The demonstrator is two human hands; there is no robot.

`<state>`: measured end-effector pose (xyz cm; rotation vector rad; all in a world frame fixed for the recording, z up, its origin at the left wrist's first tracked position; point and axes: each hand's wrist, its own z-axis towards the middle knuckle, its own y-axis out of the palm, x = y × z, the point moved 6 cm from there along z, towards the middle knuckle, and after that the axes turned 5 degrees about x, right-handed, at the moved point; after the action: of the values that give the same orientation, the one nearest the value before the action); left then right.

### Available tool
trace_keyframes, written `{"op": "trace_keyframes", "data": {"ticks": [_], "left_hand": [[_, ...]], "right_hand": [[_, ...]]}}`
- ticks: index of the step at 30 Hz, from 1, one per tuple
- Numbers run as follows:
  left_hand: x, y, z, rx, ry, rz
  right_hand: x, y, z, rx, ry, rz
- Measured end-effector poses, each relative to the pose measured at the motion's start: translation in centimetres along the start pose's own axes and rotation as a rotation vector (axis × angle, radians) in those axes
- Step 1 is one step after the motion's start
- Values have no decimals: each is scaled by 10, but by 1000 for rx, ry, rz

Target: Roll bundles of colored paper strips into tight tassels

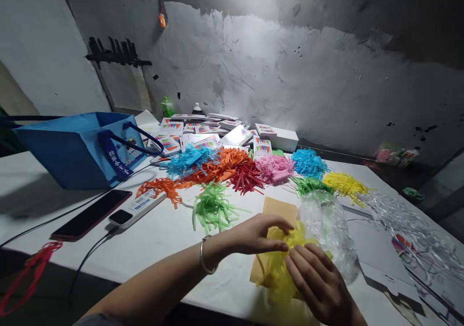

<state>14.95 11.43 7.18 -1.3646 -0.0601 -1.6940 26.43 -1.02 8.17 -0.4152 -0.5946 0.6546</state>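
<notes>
Both of my hands are on a bunch of yellow paper strips near the table's front edge, over a brown paper piece. My left hand, with a bangle at its wrist, curls round the bunch from the left and top. On the right side my right hand has its fingers pressed together against the same strips. The two sets of fingertips nearly meet. A crumpled clear plastic bag lies just right of the bunch, and a light green tassel bunch is to the left.
Across the table lie orange, red, pink, blue and yellow bunches. Behind them are printed cards. A blue bag, phone and power bank with cable are left; silver strips right.
</notes>
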Motion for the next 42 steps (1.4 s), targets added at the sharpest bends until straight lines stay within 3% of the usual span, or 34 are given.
{"op": "trace_keyframes", "data": {"ticks": [2,5,6,7,9,11,12,14,16,17,20,23,27,31,33,35,38,40,42], "left_hand": [[1,1,-7,23,32,46],[5,-12,-31,230,80,116],[8,-15,-41,244,92,104],[10,-16,-51,199,101,78],[14,-11,-70,-62,87,2],[11,-7,-87,-355,-15,-85],[7,-11,-91,-390,-95,-125],[-5,-27,-83,-207,-239,-180],[-14,-42,-67,67,-305,-199],[-16,-42,-58,137,-315,-213],[-17,-15,-34,55,-347,-330],[-18,18,-26,-6,-412,-539],[-23,57,-40,45,-497,-815],[-27,112,-64,-98,-686,-1274],[-28,132,-72,-112,-782,-1485],[-30,143,-75,-92,-832,-1562],[-25,151,-73,-172,-836,-1510],[-23,144,-68,-182,-808,-1390],[-24,125,-63,-108,-760,-1245]], "right_hand": [[-4,-2,-7,8,15,-14],[-1,3,-29,-50,60,-45],[1,6,-37,-47,95,-47],[5,8,-44,-21,147,-46],[12,10,-57,66,287,-34],[14,11,-64,125,371,-19],[12,10,-65,140,370,-9],[4,6,-62,131,315,13],[-5,1,-55,80,239,44],[-9,-1,-51,47,206,60],[-18,-7,-43,47,141,108],[-15,-10,-45,196,250,171],[-6,-8,-57,298,468,116],[-3,-4,-67,238,475,15],[2,0,-73,188,451,10],[10,2,-78,144,419,-3],[32,-5,-81,76,371,-60],[51,-22,-80,71,365,-134],[65,-47,-76,98,353,-281]]}}
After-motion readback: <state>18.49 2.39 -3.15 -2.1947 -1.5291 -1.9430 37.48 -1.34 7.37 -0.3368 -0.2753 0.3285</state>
